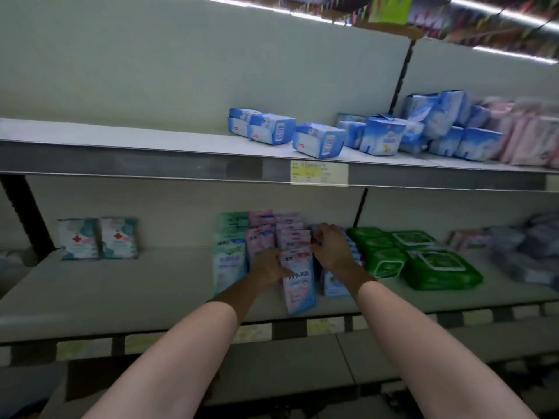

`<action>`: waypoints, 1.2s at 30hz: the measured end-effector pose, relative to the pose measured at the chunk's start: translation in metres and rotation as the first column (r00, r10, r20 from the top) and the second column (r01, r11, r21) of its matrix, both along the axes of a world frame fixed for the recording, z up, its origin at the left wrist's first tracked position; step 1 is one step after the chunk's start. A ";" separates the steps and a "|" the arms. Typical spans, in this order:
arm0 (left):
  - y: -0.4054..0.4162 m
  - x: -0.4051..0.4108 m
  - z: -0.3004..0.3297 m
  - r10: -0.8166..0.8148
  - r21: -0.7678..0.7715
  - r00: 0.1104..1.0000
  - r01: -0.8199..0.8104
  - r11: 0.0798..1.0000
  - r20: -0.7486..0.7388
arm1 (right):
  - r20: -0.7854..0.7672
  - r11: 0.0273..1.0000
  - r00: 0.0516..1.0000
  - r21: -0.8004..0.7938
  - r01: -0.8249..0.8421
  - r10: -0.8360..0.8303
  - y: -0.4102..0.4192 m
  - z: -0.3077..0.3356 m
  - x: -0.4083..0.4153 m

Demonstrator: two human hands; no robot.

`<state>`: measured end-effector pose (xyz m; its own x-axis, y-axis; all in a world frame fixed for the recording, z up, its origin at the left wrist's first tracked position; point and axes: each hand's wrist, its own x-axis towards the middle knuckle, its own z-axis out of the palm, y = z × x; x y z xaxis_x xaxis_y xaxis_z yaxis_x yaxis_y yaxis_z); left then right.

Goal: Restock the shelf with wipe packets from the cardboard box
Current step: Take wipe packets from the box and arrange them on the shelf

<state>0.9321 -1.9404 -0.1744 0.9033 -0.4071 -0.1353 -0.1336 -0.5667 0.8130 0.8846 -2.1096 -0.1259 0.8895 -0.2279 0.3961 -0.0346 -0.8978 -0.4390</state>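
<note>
Both bare arms reach forward onto the pale grey lower shelf (127,285), and the hands meet at a row of upright pink-and-blue plastic wipe packets (291,237) standing front to back near the picture's centre. The left hand (267,269) grasps the front pink-and-blue wipe packet (299,285) at its 9 o'clock edge, fingers curled round the side; this packet stands upright at the shelf's front lip, tilted slightly. The right hand (332,246) sits at the packet's 1 o'clock corner, fingers bent onto the tops of the packets behind; whether it pinches one or only presses I cannot tell. At 9 o'clock of the row, touching it, stand green-and-white wipe packets (228,255); at 3 o'clock lie flat green lidded wipe packs (423,258). Well apart at 9 o'clock stand two white packets with red crosses (98,238). On the upper shelf (121,158), at 12 to 2 o'clock, lie blue-and-white soft packs (317,140).
</note>
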 end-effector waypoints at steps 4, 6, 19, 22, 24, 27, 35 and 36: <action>-0.018 0.004 0.001 0.045 0.103 0.986 -0.062 0.993 0.163 | -0.008 0.999 0.999 0.015 0.051 -0.051 -0.010 -0.009 -0.014; -0.023 0.004 0.004 0.077 0.074 0.978 -0.093 0.993 0.194 | -0.036 0.998 0.998 0.023 0.053 -0.052 -0.012 -0.011 -0.020; 0.003 0.000 0.012 0.087 -0.007 0.966 -0.088 0.996 0.244 | -0.082 0.994 0.997 0.108 -0.001 0.010 0.018 -0.020 -0.024; 0.020 -0.005 0.012 0.085 -0.028 0.983 -0.081 0.996 0.165 | -0.104 0.988 0.994 0.152 -0.009 0.025 0.033 -0.026 -0.026; 0.034 -0.010 0.006 0.113 -0.043 0.986 -0.109 0.993 0.120 | -0.146 0.985 0.987 0.167 -0.035 0.060 0.046 -0.032 -0.031; 0.055 -0.027 0.002 0.150 -0.031 0.985 -0.148 0.989 0.084 | -0.200 0.978 0.971 0.182 -0.097 0.133 0.064 -0.038 -0.039; 0.128 -0.097 0.002 0.371 -0.002 0.928 -0.371 0.929 0.041 | -0.209 0.917 0.931 0.335 -0.217 0.298 0.118 -0.040 -0.080; 0.141 -0.108 -0.001 0.396 0.023 0.918 -0.397 0.917 0.030 | -0.205 0.897 0.925 0.380 -0.226 0.320 0.130 -0.042 -0.089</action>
<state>0.8239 -1.7990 -0.1757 0.9930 -0.0110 -0.1178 0.0877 -0.5994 0.7956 0.7959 -1.9796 -0.1678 0.9953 -0.0403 0.0884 0.0373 -0.6821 -0.7303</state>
